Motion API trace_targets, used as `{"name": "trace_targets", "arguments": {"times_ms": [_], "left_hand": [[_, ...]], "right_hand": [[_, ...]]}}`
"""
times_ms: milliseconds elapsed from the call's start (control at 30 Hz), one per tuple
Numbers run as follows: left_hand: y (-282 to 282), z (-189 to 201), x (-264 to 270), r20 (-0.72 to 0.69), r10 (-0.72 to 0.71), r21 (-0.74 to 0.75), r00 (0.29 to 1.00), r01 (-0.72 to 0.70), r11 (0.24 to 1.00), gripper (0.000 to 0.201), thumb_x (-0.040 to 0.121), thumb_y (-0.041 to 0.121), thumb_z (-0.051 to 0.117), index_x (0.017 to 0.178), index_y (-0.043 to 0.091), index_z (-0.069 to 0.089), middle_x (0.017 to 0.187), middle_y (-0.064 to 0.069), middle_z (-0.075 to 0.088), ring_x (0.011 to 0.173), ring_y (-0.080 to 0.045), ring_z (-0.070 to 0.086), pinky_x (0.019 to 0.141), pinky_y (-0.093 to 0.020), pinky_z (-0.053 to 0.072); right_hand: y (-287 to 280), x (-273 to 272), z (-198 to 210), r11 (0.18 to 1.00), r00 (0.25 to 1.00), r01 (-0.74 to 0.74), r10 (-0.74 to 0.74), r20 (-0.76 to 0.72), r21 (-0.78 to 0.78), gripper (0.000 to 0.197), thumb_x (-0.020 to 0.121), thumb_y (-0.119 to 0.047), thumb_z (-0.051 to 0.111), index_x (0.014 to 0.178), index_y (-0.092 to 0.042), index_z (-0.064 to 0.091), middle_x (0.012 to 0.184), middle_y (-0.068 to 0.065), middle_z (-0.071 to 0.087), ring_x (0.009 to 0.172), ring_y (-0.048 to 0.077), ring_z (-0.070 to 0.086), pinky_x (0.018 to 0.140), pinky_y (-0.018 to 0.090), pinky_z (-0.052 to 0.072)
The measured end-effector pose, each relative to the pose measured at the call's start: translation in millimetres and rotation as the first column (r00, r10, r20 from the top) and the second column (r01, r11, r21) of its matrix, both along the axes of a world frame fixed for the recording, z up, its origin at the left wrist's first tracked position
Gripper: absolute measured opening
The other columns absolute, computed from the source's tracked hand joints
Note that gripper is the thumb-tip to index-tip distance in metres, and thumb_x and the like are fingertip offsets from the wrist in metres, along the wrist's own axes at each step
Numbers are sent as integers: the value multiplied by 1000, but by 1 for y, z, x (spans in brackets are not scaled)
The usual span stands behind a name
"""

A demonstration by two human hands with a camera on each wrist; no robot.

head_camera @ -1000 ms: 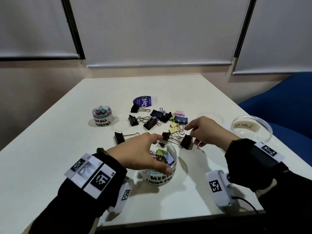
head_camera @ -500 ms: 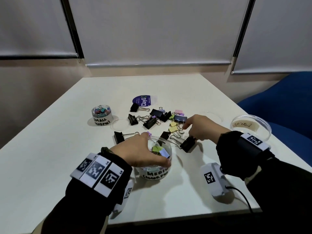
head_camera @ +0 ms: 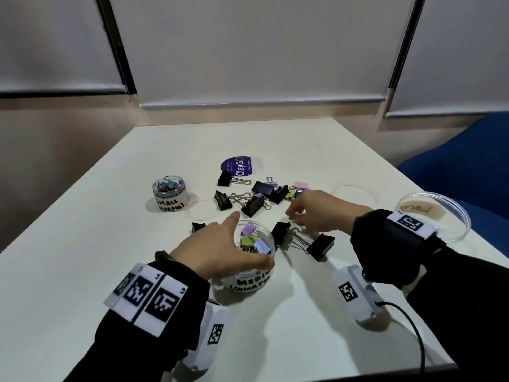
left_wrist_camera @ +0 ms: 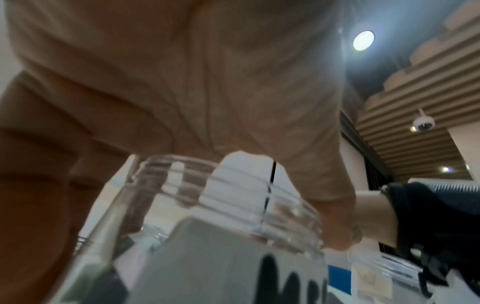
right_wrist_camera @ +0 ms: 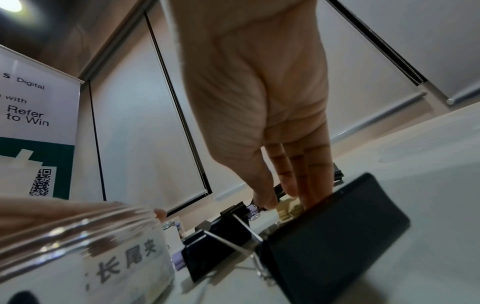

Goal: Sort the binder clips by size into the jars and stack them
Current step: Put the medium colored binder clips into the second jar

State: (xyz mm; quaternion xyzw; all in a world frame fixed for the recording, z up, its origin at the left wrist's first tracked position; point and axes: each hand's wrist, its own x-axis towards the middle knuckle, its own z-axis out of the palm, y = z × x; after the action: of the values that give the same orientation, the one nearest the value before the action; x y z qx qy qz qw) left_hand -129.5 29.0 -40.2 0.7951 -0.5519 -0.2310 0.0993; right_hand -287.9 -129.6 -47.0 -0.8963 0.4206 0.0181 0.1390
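My left hand (head_camera: 234, 244) lies over the clear medium jar (head_camera: 253, 277), thumb on the near rim and fingers across the far rim; in the left wrist view the palm (left_wrist_camera: 182, 82) covers the jar's rim (left_wrist_camera: 233, 185). Purple, green and blue clips lie inside. My right hand (head_camera: 292, 213) reaches into the clip pile (head_camera: 256, 199). Seen from the right wrist, the thumb and forefinger (right_wrist_camera: 272, 197) pinch a dark wire handle above a pale yellow clip (right_wrist_camera: 288, 207). Two large black clips (head_camera: 321, 246) (head_camera: 281, 230) lie tangled just below that hand.
A small jar (head_camera: 170, 194) with coloured clips stands at the left. Clear lids (head_camera: 202, 210) (head_camera: 355, 194) and a purple-labelled lid (head_camera: 239, 166) lie on the table. A wide clear dish (head_camera: 432, 216) sits at the right edge, beside a blue chair (head_camera: 468, 166).
My right hand has moved left and away from the large black clip into the pile, and now pinches there. The left hand has stayed on the medium jar.
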Motion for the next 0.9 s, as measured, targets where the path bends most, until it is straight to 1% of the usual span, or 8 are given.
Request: {"name": "trace_targets", "arguments": {"times_ms": [100,167,267,333,433,633,800,900], "left_hand": [[2,-1,3,-66,-14,-1,998,14,1000,114,60,68,70,152,41,9,131,2,49,96,-12,53,72,-22,49],[2,-3,1,-45,-15,-3,999,15,1000,113,60,68,69,151,42,7,130,1,46,105,-14,50,79,-25,49],[1,-6,-5,-10,-15,2,1000,15,1000,113,61,70,66,151,44,4,136,0,41,122,-17,46,93,-31,46],[0,-6,-10,3,-23,-1,1000,23,1000,112,62,70,65,151,43,3,137,0,39,123,-18,46,94,-32,46],[-2,-4,-14,1,-43,1,999,43,999,115,62,74,65,152,40,3,137,0,41,121,-17,47,89,-27,45],[-2,-1,-19,-30,-52,-5,998,52,999,115,63,71,70,153,28,11,148,4,40,122,-14,47,87,-23,38],[-3,1,-22,-37,-38,-6,999,37,999,97,62,72,71,136,22,33,124,4,53,97,-12,49,74,-27,41],[-3,0,-17,-78,-75,14,994,76,997,112,56,73,74,145,24,26,133,6,49,111,-13,51,89,-28,43]], "right_hand": [[-4,0,-1,1000,1000,20,-20,21,-16,21,84,-13,65,103,-18,72,88,-7,62,86,13,57,60,17,39],[-5,-1,-2,999,999,46,-46,-10,-6,21,76,-6,67,93,-19,72,74,-12,56,73,10,57,51,17,37],[-6,-4,-5,995,995,99,-99,-27,3,32,67,-3,70,92,-23,68,81,-5,58,74,19,63,56,23,46],[-7,-7,-5,993,993,121,-121,-17,1,32,68,-1,67,92,-21,66,79,-5,56,65,13,57,54,23,46],[-4,-12,-3,991,991,133,-133,13,5,21,74,-3,64,88,-16,72,75,-6,59,60,5,50,48,20,40],[7,-21,-4,993,994,110,-109,14,-38,15,77,-6,62,87,-13,70,81,-3,55,70,10,47,48,18,36],[10,-24,-5,993,993,118,-118,25,-29,23,74,-9,68,96,-17,68,87,0,54,76,17,50,50,19,35],[12,-27,1,984,973,163,-149,178,-70,26,76,-11,64,101,-19,67,87,-3,54,79,18,52,54,21,36]]}}
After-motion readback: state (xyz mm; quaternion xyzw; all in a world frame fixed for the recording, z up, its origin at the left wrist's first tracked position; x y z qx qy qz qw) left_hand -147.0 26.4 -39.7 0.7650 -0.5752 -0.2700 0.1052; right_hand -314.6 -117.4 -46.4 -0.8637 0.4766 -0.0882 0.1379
